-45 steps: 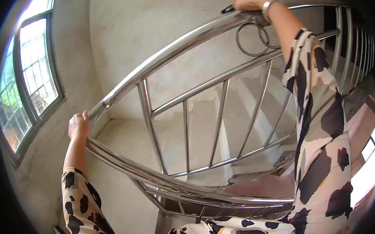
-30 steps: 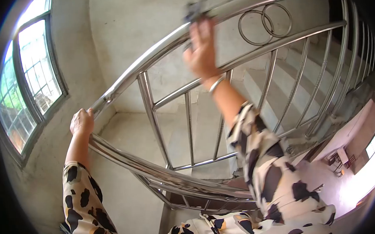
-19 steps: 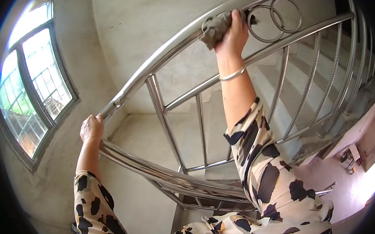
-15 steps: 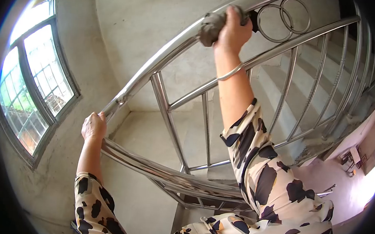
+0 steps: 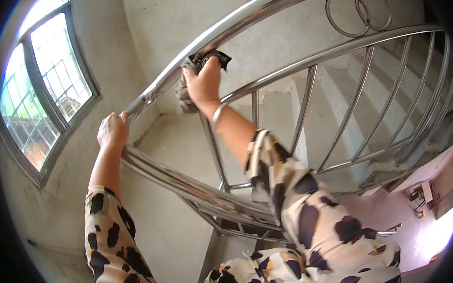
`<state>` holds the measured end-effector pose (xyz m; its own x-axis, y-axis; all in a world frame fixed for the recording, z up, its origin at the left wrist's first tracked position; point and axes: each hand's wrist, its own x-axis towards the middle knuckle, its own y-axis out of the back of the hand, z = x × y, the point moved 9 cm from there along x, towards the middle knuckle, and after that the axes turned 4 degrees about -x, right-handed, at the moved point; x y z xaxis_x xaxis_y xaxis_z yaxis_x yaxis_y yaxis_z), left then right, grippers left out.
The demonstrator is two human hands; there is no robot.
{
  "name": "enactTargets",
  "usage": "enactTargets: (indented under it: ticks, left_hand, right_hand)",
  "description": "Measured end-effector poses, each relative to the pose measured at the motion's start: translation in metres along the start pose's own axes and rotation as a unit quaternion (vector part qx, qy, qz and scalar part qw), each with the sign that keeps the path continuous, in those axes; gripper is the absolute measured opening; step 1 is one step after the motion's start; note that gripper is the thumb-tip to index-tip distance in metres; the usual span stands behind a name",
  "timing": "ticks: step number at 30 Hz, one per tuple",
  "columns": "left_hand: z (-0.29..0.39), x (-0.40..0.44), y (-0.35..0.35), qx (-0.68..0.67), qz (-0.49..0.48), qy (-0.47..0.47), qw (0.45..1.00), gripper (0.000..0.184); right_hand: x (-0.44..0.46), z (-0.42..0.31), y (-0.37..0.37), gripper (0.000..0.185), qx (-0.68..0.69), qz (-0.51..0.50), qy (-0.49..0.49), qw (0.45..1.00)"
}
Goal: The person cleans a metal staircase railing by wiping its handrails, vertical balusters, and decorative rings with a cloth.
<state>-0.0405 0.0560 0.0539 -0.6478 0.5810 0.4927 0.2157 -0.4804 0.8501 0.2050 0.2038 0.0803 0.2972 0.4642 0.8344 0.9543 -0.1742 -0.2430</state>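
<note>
A shiny metal handrail [image 5: 236,24] slopes from the upper right down to the left. My right hand [image 5: 204,85] is closed around a dark grey cloth [image 5: 187,105] and presses it against the rail near the top of an upright post. A light bangle [image 5: 218,115] circles that wrist. Lower down at the left, my left hand [image 5: 113,130] is wrapped over the bend of the handrail, where a lower rail [image 5: 184,182] curves away to the right. Its fingertips are mostly hidden behind the metal.
Concrete steps [image 5: 334,106] rise behind metal balusters [image 5: 303,109] at the right. Two joined metal rings [image 5: 361,18] decorate the upper railing. A barred window [image 5: 52,83] is in the left wall. Far below at the lower right, furniture [image 5: 426,196] stands on the floor.
My right hand has slid the cloth down along the handrail, leftward toward my left hand. My left hand stays at the bend, and the view has shifted slightly.
</note>
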Motion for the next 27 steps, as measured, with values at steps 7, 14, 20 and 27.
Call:
enactTargets:
  ticks: [7,14,20,27]
  left_hand:
    - [0.001,-0.007,0.006,0.004,-0.024,0.024,0.999,0.044]
    - [-0.004,-0.007,0.004,-0.022,-0.02,0.038,0.999,0.044]
    - [-0.005,-0.003,0.004,-0.011,-0.008,0.033,0.999,0.044]
    - [0.003,0.001,-0.003,-0.033,-0.016,-0.017,0.999,0.042]
  right_hand:
    - [-0.03,-0.016,0.03,0.03,-0.063,-0.333,0.125,0.932]
    - [-0.085,0.04,-0.064,0.031,0.235,-0.138,-0.353,0.895]
    - [-0.074,0.045,-0.084,0.042,0.291,0.055,-0.285,0.912]
    - [-0.171,0.072,-0.16,0.031,0.391,-0.084,-0.351,0.847]
